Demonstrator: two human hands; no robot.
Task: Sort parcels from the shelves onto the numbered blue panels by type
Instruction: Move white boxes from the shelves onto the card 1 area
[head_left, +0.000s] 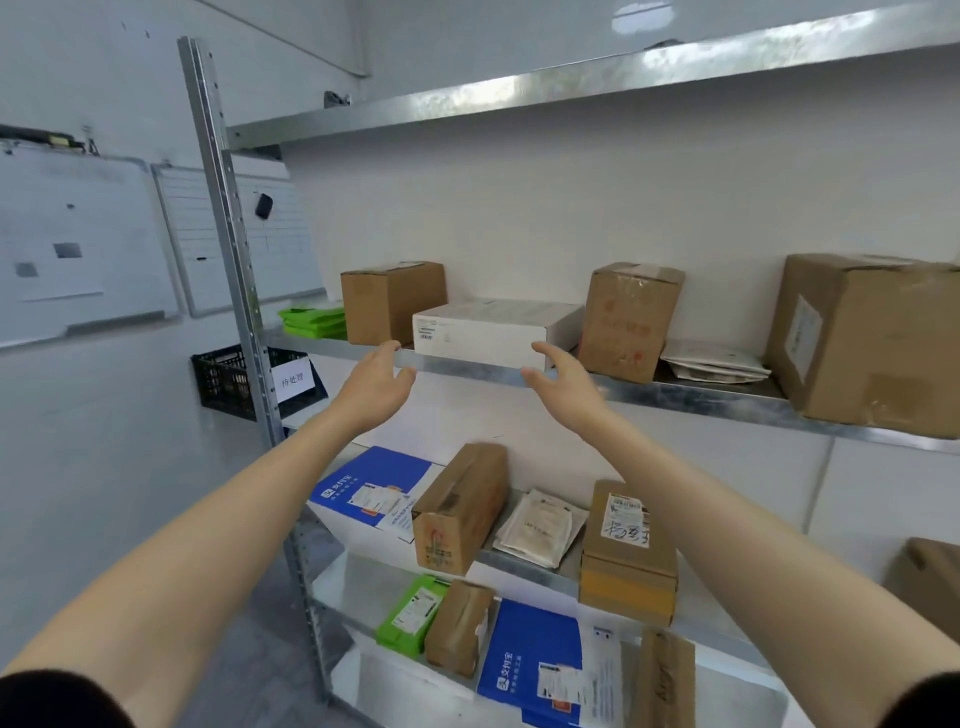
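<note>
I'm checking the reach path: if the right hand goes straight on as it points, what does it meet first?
The right hand would most likely meet the white box's right end on the shelf first, though depth is unclear.

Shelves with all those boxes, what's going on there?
A person is sorting parcels and reaches for the white box on the shelf. The left grip and right grip are open, one near each front corner of the box, not yet closed around it.
</note>
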